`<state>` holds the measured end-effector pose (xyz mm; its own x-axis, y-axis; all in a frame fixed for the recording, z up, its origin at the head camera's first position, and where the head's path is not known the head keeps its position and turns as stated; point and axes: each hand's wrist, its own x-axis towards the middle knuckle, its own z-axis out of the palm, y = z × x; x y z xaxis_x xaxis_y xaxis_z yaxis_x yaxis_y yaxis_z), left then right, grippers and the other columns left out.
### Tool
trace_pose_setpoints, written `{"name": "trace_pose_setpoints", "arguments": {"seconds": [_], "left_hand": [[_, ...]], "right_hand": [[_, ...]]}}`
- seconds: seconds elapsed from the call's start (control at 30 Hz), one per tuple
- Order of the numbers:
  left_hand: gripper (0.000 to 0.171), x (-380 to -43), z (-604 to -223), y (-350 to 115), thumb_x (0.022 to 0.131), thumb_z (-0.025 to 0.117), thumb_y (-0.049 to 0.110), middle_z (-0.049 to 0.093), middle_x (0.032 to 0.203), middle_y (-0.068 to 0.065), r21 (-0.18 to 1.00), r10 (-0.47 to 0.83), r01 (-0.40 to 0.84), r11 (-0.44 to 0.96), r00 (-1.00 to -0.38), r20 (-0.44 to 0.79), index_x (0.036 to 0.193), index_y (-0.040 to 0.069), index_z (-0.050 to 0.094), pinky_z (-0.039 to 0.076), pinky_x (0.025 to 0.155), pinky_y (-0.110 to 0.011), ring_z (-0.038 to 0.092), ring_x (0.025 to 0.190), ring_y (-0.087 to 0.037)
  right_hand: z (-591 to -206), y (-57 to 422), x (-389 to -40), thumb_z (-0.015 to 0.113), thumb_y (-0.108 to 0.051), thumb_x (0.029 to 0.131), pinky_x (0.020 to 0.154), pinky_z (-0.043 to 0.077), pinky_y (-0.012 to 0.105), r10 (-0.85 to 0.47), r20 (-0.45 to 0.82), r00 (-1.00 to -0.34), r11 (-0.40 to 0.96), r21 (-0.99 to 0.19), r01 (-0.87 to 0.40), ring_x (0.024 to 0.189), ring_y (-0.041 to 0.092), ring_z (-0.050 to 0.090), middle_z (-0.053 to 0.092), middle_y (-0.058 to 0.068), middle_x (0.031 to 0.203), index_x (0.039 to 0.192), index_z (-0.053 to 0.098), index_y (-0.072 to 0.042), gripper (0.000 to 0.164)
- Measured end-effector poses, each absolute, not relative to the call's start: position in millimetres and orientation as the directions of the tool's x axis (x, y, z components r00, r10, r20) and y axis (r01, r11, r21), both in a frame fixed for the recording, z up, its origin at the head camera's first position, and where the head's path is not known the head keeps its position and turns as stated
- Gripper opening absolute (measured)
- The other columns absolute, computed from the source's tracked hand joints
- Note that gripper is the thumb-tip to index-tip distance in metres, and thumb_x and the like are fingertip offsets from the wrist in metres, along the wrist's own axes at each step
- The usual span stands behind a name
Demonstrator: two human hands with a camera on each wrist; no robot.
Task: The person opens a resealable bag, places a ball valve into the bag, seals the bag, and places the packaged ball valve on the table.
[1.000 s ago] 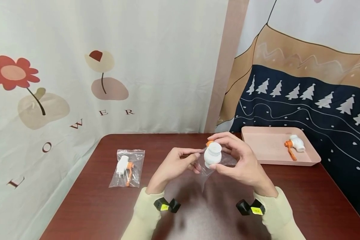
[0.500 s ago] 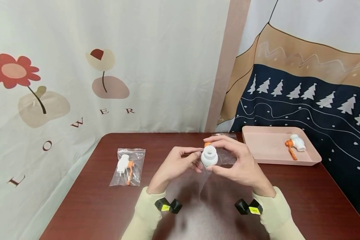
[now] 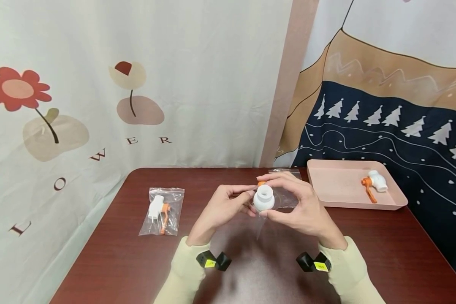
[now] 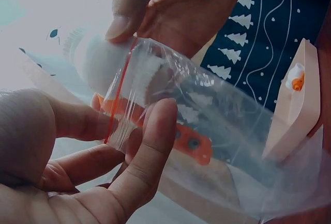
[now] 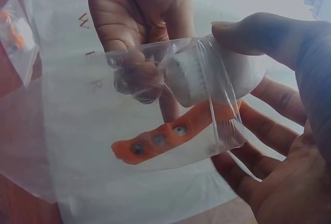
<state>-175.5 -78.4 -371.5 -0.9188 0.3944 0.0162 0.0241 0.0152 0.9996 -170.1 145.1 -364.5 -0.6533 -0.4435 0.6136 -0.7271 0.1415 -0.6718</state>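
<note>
One grip each: left hand (image 3: 223, 209) pinches the clear bag (image 4: 227, 113), right hand (image 3: 303, 211) clasps the white valve (image 3: 264, 200).

The orange handle (image 3: 261, 183) is mostly hidden in the head view.

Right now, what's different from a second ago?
The held white valve has moved slightly left and tipped, so its round hole now shows. The right hand shifted left with it, uncovering more of a clear bag behind. Nothing was newly gripped or let go. The left hand, pink tray, its valve and the bagged valve look the same.
</note>
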Motion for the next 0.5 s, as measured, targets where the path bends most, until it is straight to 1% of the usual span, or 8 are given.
{"name": "trace_pose_setpoints", "arguments": {"seconds": [0.13, 0.33, 0.5], "left_hand": [[0.032, -175.4, -371.2, -76.1, 0.101, 0.061, 0.006, 0.074, 0.109, -0.024, 0.999, 0.356, 0.043, 0.031, -0.934, 0.029, 0.131, -0.001, 0.068, 0.065, 0.077, -0.042, 0.074, 0.07, -0.016], [0.03, -174.3, -373.3, -71.4, 0.1, 0.061, 0.007, 0.074, 0.104, -0.02, 0.997, 0.286, 0.068, 0.025, -0.957, 0.058, 0.128, -0.002, 0.07, 0.065, 0.072, -0.04, 0.071, 0.065, -0.016], [0.028, -171.2, -372.5, -68.9, 0.099, 0.062, 0.005, 0.073, 0.103, -0.017, 0.997, 0.253, 0.065, 0.032, -0.966, 0.055, 0.125, 0.003, 0.073, 0.065, 0.067, -0.038, 0.07, 0.062, -0.017]], "right_hand": [[-366.0, 145.0, -171.1, 0.091, -0.005, 0.074, 0.103, 0.046, 0.026, -0.448, 0.608, -0.655, 0.131, -0.681, -0.721, 0.125, 0.022, 0.058, 0.067, 0.001, 0.134, 0.121, 0.072, -0.012, 0.051], [-368.7, 144.3, -172.2, 0.092, -0.007, 0.073, 0.102, 0.047, 0.027, -0.453, 0.6, -0.659, 0.125, -0.689, -0.714, 0.126, 0.022, 0.056, 0.067, 0.004, 0.133, 0.119, 0.073, -0.017, 0.05], [-370.1, 145.1, -172.5, 0.093, -0.008, 0.073, 0.105, 0.045, 0.026, -0.441, 0.58, -0.685, 0.159, -0.701, -0.696, 0.129, 0.021, 0.055, 0.064, 0.001, 0.136, 0.12, 0.073, -0.017, 0.052]]}}
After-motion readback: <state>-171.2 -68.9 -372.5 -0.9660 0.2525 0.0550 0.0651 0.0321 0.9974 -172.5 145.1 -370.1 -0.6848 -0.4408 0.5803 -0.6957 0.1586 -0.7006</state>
